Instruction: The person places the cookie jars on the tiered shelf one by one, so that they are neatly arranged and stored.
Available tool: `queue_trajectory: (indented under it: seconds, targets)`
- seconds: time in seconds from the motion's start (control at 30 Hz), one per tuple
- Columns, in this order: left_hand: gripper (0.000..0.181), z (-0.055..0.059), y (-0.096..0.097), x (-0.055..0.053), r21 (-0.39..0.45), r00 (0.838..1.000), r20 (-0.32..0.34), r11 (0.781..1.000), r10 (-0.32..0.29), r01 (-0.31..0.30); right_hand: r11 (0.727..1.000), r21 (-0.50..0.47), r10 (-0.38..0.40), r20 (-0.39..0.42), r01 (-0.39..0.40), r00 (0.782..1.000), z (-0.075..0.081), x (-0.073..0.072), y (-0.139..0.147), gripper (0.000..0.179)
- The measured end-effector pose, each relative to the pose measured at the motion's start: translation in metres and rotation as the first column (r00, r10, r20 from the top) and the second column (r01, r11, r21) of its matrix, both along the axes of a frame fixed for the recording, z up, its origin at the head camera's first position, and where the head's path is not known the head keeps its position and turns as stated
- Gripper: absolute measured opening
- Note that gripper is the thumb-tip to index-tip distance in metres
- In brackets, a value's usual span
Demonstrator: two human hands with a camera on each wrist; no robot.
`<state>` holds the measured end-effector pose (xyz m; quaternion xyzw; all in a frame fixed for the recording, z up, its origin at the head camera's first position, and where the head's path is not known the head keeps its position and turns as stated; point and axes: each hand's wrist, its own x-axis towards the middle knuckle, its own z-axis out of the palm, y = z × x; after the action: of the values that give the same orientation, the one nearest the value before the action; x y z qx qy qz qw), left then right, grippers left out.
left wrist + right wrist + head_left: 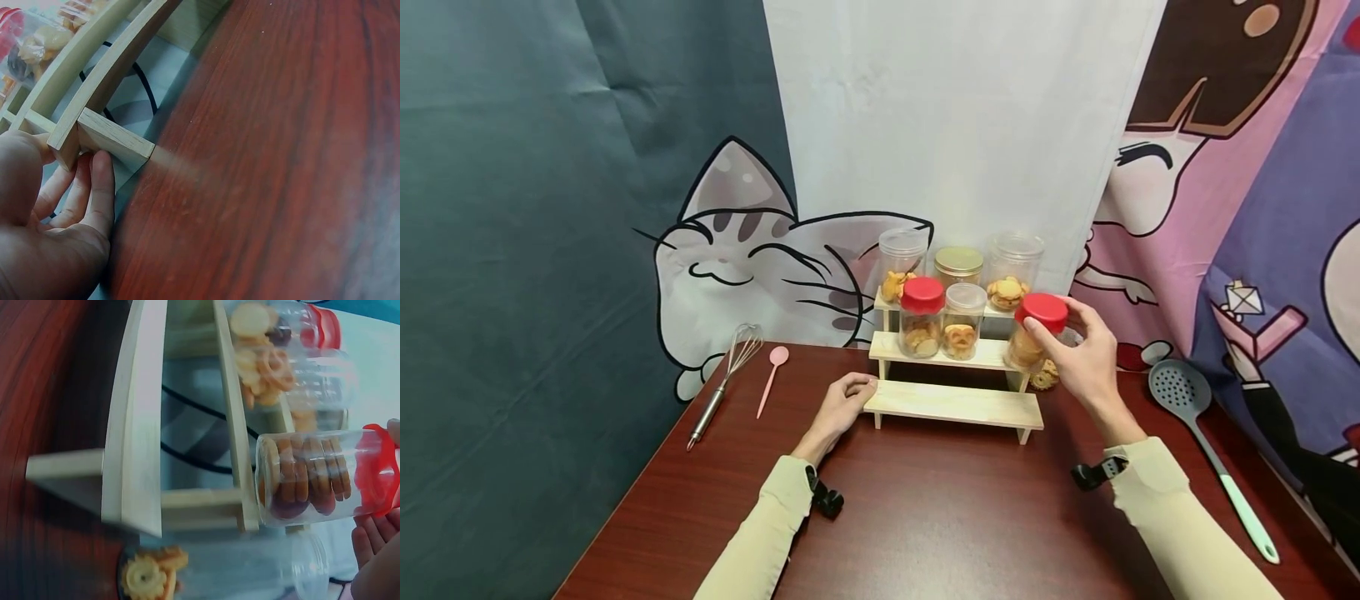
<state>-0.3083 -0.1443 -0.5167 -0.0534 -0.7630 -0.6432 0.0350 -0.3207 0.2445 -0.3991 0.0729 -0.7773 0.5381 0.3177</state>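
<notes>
A three-step wooden stand (pixel 955 403) holds several clear jars of cookies. My left hand (pixel 841 408) pinches the left end of its lowest step, thumb above and fingers curled beneath in the left wrist view. By its red lid, my right hand (pixel 1088 362) grips a jar of stacked round cookies (pixel 312 478), whose base is right at the right end of the middle step. Along that step stand another red-lidded jar (pixel 921 327) and a clear-lidded jar (pixel 964 325). The top step bears a gold-lidded jar (pixel 958 263) between two clear-lidded jars.
Beside the stand's right end is a clear jar with flower-shaped cookies (pixel 147 576). A whisk (pixel 724 396) and a pink spoon (pixel 772 373) lie on the left of the brown table (pixel 925 517). On the right lies a slotted skimmer (pixel 1206 450). Printed curtains hang behind.
</notes>
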Motion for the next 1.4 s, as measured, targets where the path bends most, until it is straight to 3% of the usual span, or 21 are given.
queue_trajectory:
  seconds: [0.2,0.37,0.57,0.93,1.17,1.4]
  targets:
    - [0.03,0.0,0.0,0.0,-0.002,1.0,-0.004,1.0,0.005,-0.005,1.0,0.015,0.024,-0.019,-0.024,1.0,-0.001,-0.012,-0.025,0.059]
    - [0.032,0.001,0.001,0.0,-0.002,1.0,-0.011,1.0,-0.006,0.006,1.0,0.028,-0.011,-0.009,0.011,1.0,-0.002,-0.017,-0.04,0.064]
    - [0.033,0.003,0.003,-0.001,-0.002,1.0,-0.017,1.0,-0.013,0.013,0.998,0.014,-0.062,-0.045,0.063,0.997,-0.003,-0.021,-0.046,0.066]
    - [0.031,0.001,0.001,0.0,-0.005,1.0,-0.011,1.0,-0.002,0.002,0.998,-0.007,-0.063,-0.041,0.063,0.997,-0.005,-0.025,-0.051,0.071]
    - [0.033,0.0,0.0,0.002,-0.011,1.0,0.0,1.0,0.009,-0.009,0.998,-0.001,-0.06,-0.034,0.06,0.998,-0.008,-0.024,-0.053,0.071]
    - [0.031,-0.001,0.0,0.001,-0.005,1.0,-0.006,1.0,-0.004,0.004,1.0,0.007,0.0,0.054,-0.001,0.999,-0.014,-0.013,-0.05,0.083]
